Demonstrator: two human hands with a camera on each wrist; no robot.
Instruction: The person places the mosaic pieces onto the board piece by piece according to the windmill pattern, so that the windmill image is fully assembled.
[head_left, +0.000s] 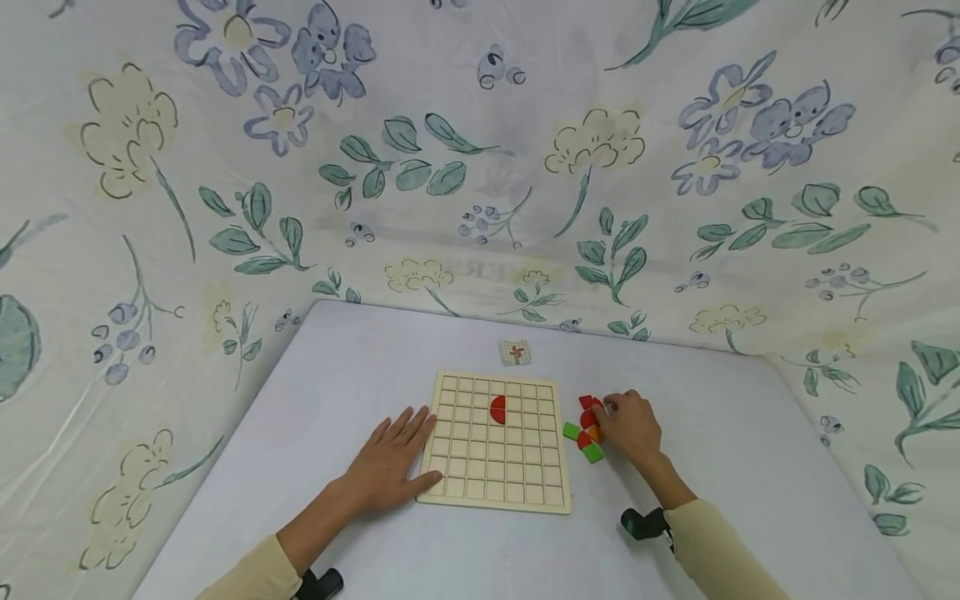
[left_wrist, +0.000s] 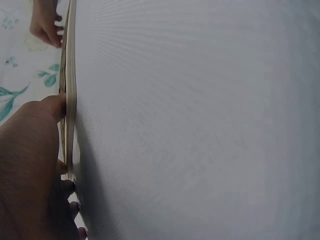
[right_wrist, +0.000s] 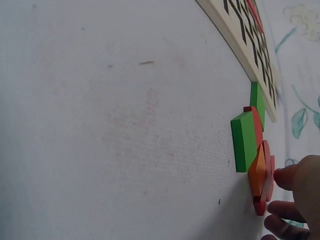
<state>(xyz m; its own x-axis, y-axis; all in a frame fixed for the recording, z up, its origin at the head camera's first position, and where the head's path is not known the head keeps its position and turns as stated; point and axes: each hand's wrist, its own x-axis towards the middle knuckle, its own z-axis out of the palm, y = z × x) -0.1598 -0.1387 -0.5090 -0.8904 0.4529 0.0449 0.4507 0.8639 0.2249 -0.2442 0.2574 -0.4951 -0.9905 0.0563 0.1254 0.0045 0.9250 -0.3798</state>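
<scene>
A square wooden grid board (head_left: pixel 487 502) lies on the table with two red pieces (head_left: pixel 498 409) together forming a half circle in its upper middle cells. My left hand (head_left: pixel 390 462) rests at the board's left edge, fingers spread and thumb on the lower left corner. To the right of the board lies a loose cluster of red pieces, green squares (head_left: pixel 592 452) and an orange piece (right_wrist: pixel 257 172). My right hand (head_left: pixel 633 425) is over the cluster's right side, fingertips bent down at a red piece (right_wrist: pixel 269 172). In the right wrist view, thumb and fingers are apart with nothing visible between them.
A small patterned card (head_left: pixel 515 352) with a red figure lies beyond the board. The white table (head_left: pixel 360 350) backs onto a floral cloth (head_left: pixel 450 225). Black wrist devices (head_left: pixel 643 523) are at both forearms.
</scene>
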